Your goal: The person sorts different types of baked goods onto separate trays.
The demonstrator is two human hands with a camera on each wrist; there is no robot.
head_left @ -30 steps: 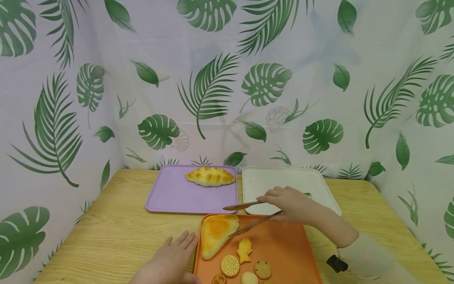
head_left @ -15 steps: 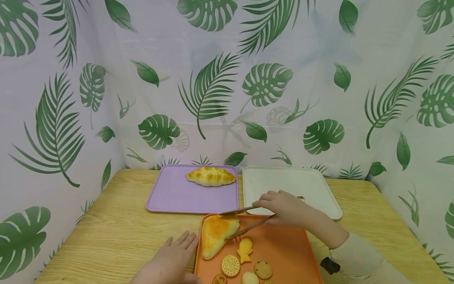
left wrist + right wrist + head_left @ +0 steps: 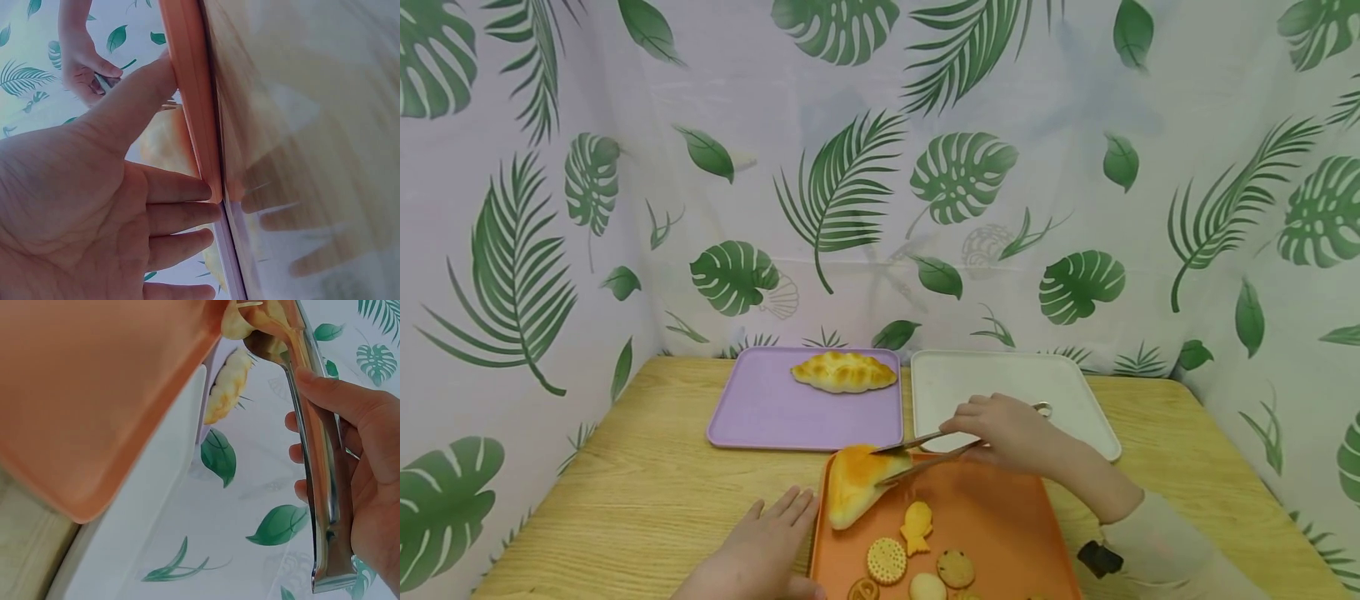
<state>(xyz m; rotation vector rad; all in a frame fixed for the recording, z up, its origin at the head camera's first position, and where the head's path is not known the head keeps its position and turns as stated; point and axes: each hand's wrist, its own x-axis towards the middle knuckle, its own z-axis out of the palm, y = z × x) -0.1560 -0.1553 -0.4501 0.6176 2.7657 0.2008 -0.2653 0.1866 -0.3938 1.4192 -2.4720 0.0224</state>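
Observation:
My right hand grips metal tongs, thumb on one side and fingers on the other. The tong tips pinch a golden triangular bread at its right side, over the back left corner of the orange tray. The bread overlaps the tray's back rim in the head view. Beside the tray's left edge lies my left hand, fingers straight. In the left wrist view its thumb and fingertips are right at the tray's orange rim.
Several cookies lie on the orange tray, among them a fish-shaped one, a round dotted one and a speckled one. Behind stand a purple tray with a long braided bread and a white tray.
The tongs have come together on the triangular bread, which has shifted up and slightly right in the head view, its near tip off its former spot. My left hand stays put.

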